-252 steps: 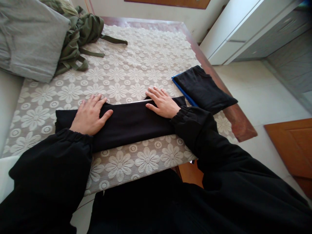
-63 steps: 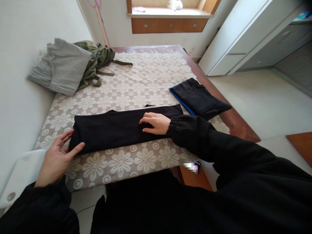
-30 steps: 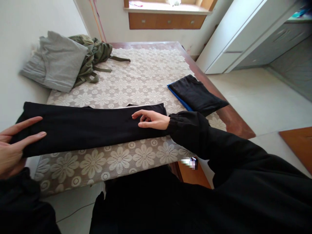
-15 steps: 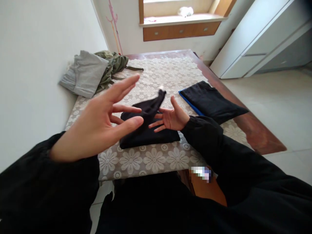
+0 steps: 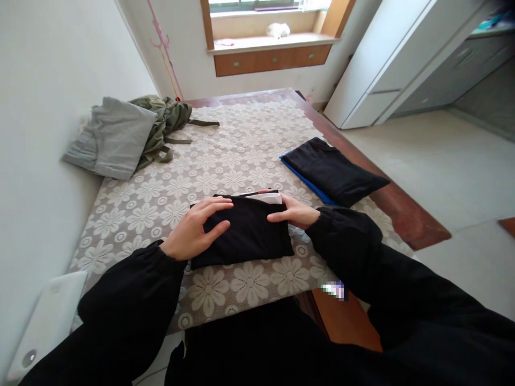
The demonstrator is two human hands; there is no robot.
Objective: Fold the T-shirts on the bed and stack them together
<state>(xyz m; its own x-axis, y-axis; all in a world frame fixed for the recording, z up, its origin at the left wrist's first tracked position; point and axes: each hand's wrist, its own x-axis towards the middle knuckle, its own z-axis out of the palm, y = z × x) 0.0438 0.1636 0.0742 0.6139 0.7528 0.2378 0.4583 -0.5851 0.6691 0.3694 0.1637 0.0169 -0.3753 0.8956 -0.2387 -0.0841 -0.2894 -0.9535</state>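
Both arms are reaching forward in long black sleeves gathered at the wrists, forearms angling inward toward each other. The left hand (image 5: 197, 228) is lying palm down, fingers spread and extended to the right, thumb splayed toward the body. The right hand (image 5: 293, 212) is resting palm down too, fingers pointing left, flat and close together. Neither hand is gripping anything.

a wooden table (image 5: 406, 214) stands against the wall, covered by a lace cloth (image 5: 241, 139) with flowers. on the cloth lie a folded black garment (image 5: 245, 236) near the front edge, a black pile (image 5: 333, 171) at the right, grey clothes (image 5: 112, 136) and a green garment (image 5: 167, 120) far left.
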